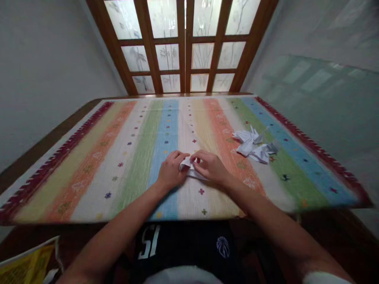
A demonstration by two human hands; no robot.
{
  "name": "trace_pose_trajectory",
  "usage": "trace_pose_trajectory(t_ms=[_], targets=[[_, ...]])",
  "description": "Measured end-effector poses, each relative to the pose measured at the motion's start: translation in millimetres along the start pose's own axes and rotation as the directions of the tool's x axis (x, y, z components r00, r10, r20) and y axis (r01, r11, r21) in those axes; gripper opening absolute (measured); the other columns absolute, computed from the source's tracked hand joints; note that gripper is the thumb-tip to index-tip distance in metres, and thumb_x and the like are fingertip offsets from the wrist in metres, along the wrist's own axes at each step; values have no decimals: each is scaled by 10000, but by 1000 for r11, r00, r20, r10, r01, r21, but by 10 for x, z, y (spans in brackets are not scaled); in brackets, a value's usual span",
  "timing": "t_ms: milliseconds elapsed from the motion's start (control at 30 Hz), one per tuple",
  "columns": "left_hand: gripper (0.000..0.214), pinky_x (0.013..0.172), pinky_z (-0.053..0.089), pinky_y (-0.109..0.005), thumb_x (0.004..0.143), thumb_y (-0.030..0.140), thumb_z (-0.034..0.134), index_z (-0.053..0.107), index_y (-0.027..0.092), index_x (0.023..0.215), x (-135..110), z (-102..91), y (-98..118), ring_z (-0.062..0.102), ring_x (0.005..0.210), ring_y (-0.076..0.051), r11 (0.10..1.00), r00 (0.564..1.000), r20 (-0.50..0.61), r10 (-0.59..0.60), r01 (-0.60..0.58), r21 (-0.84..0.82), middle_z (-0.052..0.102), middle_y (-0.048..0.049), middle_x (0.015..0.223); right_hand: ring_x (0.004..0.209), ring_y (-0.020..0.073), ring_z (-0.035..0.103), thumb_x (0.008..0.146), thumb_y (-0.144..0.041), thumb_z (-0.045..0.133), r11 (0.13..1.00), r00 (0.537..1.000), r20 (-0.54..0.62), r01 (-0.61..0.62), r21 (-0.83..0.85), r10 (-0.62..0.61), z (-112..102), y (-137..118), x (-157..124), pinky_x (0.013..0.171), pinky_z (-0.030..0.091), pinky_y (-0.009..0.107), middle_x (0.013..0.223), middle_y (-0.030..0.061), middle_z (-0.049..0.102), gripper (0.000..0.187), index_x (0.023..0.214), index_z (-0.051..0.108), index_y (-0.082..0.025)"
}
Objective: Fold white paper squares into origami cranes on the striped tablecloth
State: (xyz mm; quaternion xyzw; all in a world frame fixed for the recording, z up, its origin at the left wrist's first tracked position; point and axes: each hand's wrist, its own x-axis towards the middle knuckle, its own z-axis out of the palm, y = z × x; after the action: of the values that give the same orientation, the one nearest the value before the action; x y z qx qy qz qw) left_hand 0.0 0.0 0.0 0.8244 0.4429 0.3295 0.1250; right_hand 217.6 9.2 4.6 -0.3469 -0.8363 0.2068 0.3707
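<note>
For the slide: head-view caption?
Left hand and right hand pinch white paper on a striped tablecloth beside folded paper.

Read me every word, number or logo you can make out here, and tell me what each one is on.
"15", white, upside down in this view, on the black garment.
Pale emblem on that garment: no letters readable.
Yellow packet: printing too blurred to read.
Folded white paper: nothing legible.

Wooden table (50, 145), striped woven cloth (139, 157) over top; folded white paper pile (254, 144) right, folded paper sheet (186, 163) centre.
</note>
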Motion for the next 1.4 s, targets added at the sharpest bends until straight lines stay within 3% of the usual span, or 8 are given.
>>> trace_pose_trajectory(t_ms=[133,233,533,667,767,933,1233,1400], targets=[[398,952,570,-462,1001,308,596,609,181,1378,-28,13,1,653,1091,-290,999,999,34,22,-20,-37,674,-123,1169,821,170,656,916,-134,690,993,994,-10,-104,51,105,53,64,21,836,542,333,1103,62,740,259,1160,693,-219],[503,980,560,-462,966,293,633,516,188,1445,-34,5,39,645,1094,-279,996,998,36,47,-43,-81,661,-113,1194,729,144,615,915,-133,680,982,986,3,-168,88,168,68,105,39,761,523,300,1018,37,726,164,1055,713,-211],[401,966,559,-468,931,561,738,649,205,1092,-21,-101,96,636,1085,-294,996,972,219,84,-74,-53,642,-106,1175,762,153,628,888,-40,634,976,977,-6,-214,30,215,14,200,53,761,493,285,909,39,692,218,894,788,-194],[227,1032,546,-504,1011,428,641,713,216,1051,-27,-86,53,639,1128,-293,995,953,287,96,-88,-41,662,-108,1202,872,187,685,933,-52,580,977,974,86,-210,-17,211,-80,190,22,837,502,317,959,64,749,287,900,819,-206],[129,1130,504,-531,978,262,622,715,224,1059,-38,-44,25,602,1265,-308,996,962,259,84,-84,-13,660,-117,1303,838,211,668,969,-244,712,958,950,137,-266,-107,279,-131,166,-20,813,512,347,972,79,751,150,1073,813,-202],[320,1115,508,-564,898,266,705,620,212,1202,-43,-27,-4,599,1285,-349,999,966,259,22,-27,16,675,-140,1313,1114,303,637,818,-346,910,967,960,178,-187,-175,218,-138,156,-53,1004,503,452,1166,118,715,364,1122,756,-221],[410,834,568,-345,894,149,679,540,227,1273,-23,-30,-36,689,921,-205,971,993,114,-28,54,-231,713,-65,1125,891,199,656,824,-330,845,859,917,283,-372,351,281,-154,103,-22,782,553,350,1103,50,688,511,1246,565,-263],[207,819,523,-295,823,16,586,574,215,879,-4,-94,-48,643,890,-180,968,992,-81,101,-117,-222,667,-22,946,949,209,670,904,-492,795,818,924,285,-364,446,256,-187,96,1,780,563,340,1175,88,703,423,1214,651,-243]])
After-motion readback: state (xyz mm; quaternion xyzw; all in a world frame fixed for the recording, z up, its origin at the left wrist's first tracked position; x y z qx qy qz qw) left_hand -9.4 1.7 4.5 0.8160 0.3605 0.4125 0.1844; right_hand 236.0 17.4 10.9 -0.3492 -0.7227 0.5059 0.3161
